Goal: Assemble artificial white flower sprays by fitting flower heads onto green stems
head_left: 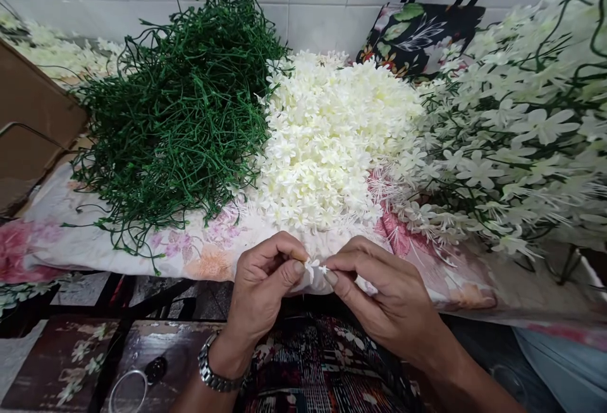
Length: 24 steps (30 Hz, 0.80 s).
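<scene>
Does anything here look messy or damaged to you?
Two small things: a few green stems straggle from the green pile to the front edge of the flowered cloth, and the shiny brown surface at lower left looks worn, its finish patchy along the far edge.

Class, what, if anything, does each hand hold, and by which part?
The left hand and right hand pinch small white flower pieces; the gripped part is unclear.

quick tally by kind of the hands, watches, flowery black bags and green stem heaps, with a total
Hands: 2 (left hand, right hand)
Watch: 1
Flowery black bag: 1
Green stem heap: 1
Total: 5
</scene>
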### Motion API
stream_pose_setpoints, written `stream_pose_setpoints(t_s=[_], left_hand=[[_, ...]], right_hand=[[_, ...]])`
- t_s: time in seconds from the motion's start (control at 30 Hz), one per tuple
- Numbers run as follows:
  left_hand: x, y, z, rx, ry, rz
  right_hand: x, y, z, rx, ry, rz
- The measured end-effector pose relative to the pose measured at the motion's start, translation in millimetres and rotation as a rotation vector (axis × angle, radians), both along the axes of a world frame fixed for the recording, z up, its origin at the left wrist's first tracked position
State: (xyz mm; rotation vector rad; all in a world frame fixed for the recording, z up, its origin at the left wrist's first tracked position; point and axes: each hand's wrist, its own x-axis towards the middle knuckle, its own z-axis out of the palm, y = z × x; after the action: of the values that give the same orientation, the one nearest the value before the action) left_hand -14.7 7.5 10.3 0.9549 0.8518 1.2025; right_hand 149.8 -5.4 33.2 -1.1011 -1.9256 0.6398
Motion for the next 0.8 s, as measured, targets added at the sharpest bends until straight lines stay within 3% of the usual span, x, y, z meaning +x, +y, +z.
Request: stream_pose_setpoints(t_s=[0.13,0.3,0.53,0.8], left_hand=[[-0.6,-0.6,0.8,-0.089,-0.146,-0.003],[-2.0,-1.0,0.6,0.011,-0.123,-0.010],[-5.7,-6.0,-6.7,0.232,0.151,0.013],[-5.9,-7.4,1.6,0.623,0.543,0.095]], right_hand=[[-1.8,-1.4,14.5,0.091,-0.118,0.025],[-7.7,3.2,20.0,0.073,-0.248,0.076],[-9.4,4.2,14.7,0.059,-0.297,0.061],[-5.1,6.6,11.9,-0.057,-0.283,0.104]])
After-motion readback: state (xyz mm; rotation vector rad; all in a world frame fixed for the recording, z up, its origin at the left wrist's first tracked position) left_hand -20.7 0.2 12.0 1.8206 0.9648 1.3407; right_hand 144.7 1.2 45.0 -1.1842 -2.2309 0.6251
